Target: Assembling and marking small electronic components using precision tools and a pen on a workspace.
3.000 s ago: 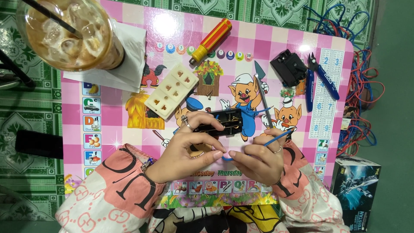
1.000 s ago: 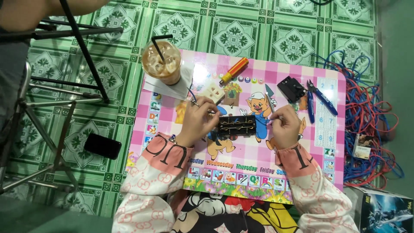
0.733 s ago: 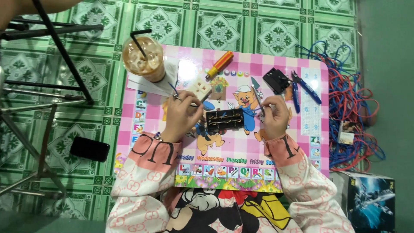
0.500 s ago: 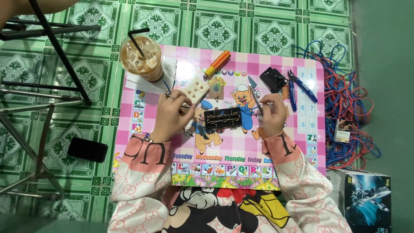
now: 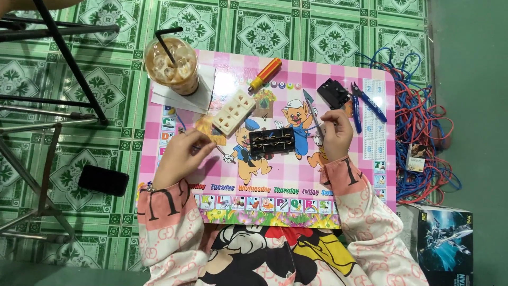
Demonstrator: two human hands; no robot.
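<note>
With the black socket base (image 5: pixel 272 142) lying free mid-counter between the hands, the right hand (image 5: pixel 335 133) pinching a slim screwdriver (image 5: pixel 313 114) and the left hand (image 5: pixel 182 152) curled around something small, a push could probably skid it.

The small table (image 5: pixel 349 175) in the middle of the frame has a glossy, smooth printed top that catches a glare near its upper edge. On it, the black socket base (image 5: pixel 272 142) looks like matt plastic with thin metal strips inside, and the cream socket cover (image 5: pixel 233 112) is smooth plastic. The screwdriver (image 5: pixel 265 73) has a shiny orange plastic handle. The iced-coffee cup (image 5: pixel 172 64), upper left, is clear plastic on white paper napkins (image 5: pixel 203 95). The floor (image 5: pixel 264 26) is glossy patterned tile; the sleeves (image 5: pixel 161 222) are soft printed cloth.
</note>
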